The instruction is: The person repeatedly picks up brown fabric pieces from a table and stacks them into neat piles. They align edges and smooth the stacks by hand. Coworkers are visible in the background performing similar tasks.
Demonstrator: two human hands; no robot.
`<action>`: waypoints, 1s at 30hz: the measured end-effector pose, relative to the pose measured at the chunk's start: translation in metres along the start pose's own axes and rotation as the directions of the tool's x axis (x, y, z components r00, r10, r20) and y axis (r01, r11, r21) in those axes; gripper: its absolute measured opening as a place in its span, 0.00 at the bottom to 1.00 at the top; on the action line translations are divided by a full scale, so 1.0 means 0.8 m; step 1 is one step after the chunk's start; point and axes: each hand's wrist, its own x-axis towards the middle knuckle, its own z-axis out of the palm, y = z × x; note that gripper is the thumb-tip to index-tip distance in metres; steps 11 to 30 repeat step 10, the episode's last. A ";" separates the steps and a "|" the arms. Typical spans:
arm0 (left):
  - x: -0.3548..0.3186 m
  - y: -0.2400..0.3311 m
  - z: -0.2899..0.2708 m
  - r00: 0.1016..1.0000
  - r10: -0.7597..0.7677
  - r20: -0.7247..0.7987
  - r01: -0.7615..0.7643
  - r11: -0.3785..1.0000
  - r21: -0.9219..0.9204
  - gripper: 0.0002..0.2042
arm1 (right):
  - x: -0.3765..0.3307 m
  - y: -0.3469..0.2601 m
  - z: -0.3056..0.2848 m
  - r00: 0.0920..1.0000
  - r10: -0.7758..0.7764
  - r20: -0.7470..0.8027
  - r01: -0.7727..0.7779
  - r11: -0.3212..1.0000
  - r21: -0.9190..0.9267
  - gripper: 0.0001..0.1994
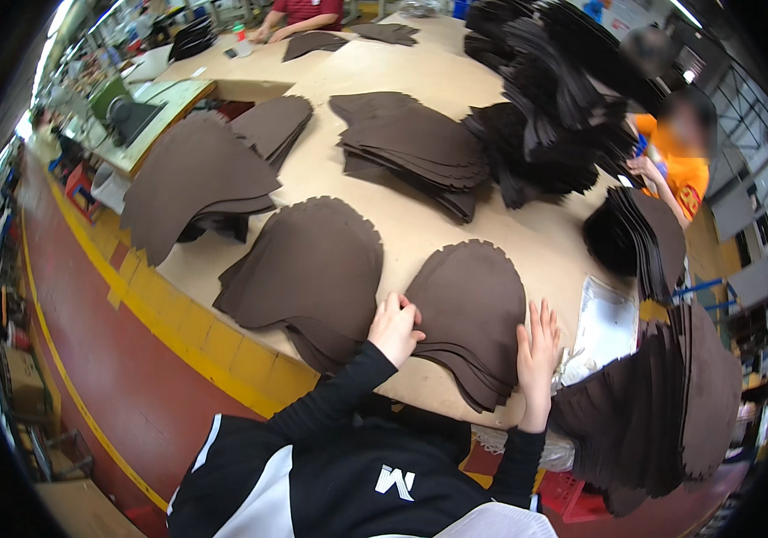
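Observation:
In front of me on the table lies a stack of dark brown cut pieces (475,309), rounded and notched at the top, with lower layers fanned out. My left hand (395,328) is at the stack's left edge with its fingers curled; whether they pinch a piece is hidden. Along the right edge, my right hand (538,350) is open, its fingers stretched out and pointing up. A second brown stack (317,269) of the same shape lies just left of my left hand.
More brown stacks lie at left (200,179) and far middle (415,143). Black pieces (545,117) are heaped behind. At right are draped dark pieces (635,412) and a white sheet (604,318). A person in orange (680,161) stands far right; another in red (308,11) sits far back.

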 end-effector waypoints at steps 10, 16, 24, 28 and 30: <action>0.001 0.005 -0.005 0.996 -0.077 0.044 0.082 0.990 -0.114 0.26 | -0.039 -0.025 0.027 0.985 0.104 0.135 -0.128 0.976 0.179 0.31; 0.001 0.005 -0.005 0.996 -0.077 0.044 0.082 0.990 -0.114 0.26 | -0.039 -0.025 0.027 0.985 0.104 0.135 -0.128 0.976 0.179 0.31; 0.001 0.005 -0.005 0.996 -0.077 0.044 0.082 0.990 -0.114 0.26 | -0.039 -0.025 0.027 0.985 0.104 0.135 -0.128 0.976 0.179 0.31; 0.001 0.005 -0.005 0.996 -0.077 0.044 0.082 0.990 -0.114 0.26 | -0.039 -0.025 0.027 0.985 0.104 0.135 -0.128 0.976 0.179 0.31; 0.001 0.005 -0.005 0.996 -0.077 0.044 0.082 0.990 -0.114 0.26 | -0.039 -0.025 0.027 0.985 0.104 0.135 -0.128 0.976 0.179 0.31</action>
